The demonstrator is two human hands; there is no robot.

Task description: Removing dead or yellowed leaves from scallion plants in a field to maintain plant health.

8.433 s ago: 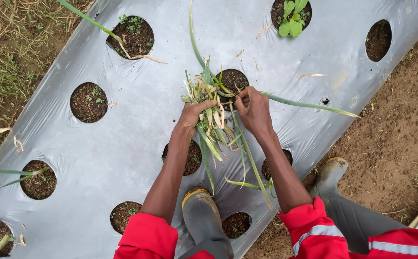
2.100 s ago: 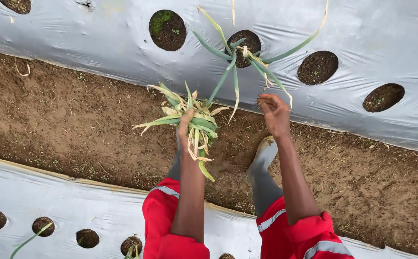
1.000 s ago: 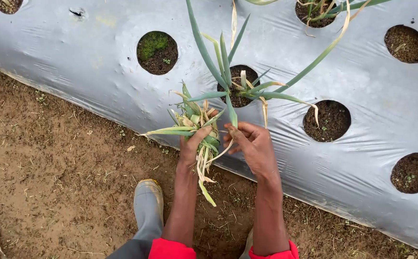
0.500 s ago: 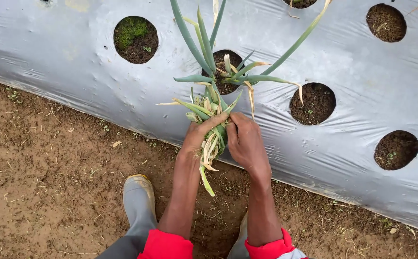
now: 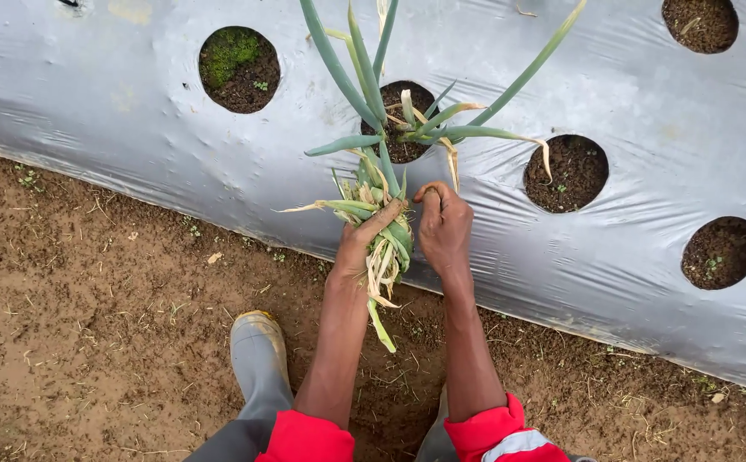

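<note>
My left hand (image 5: 361, 246) grips a bundle of pulled green and yellowed leaves (image 5: 380, 229), which hangs below my fist. My right hand (image 5: 444, 224) is closed right beside the bundle, fingers curled near its top; I cannot tell whether it pinches a leaf. Just beyond both hands, an onion-like plant (image 5: 392, 111) with long green leaves grows from a round soil hole in the silver plastic mulch sheet (image 5: 133, 128).
More round planting holes lie in the sheet: one with moss (image 5: 238, 68) at the left, bare soil ones (image 5: 565, 173) (image 5: 722, 252) (image 5: 699, 21) at the right. Brown bare soil (image 5: 91, 325) runs along the near side. My grey rubber boot (image 5: 258, 355) stands below.
The view has shifted closer to the sheet. My right hand has come in against the leaf bundle held by my left hand, both now just below the growing plant.
</note>
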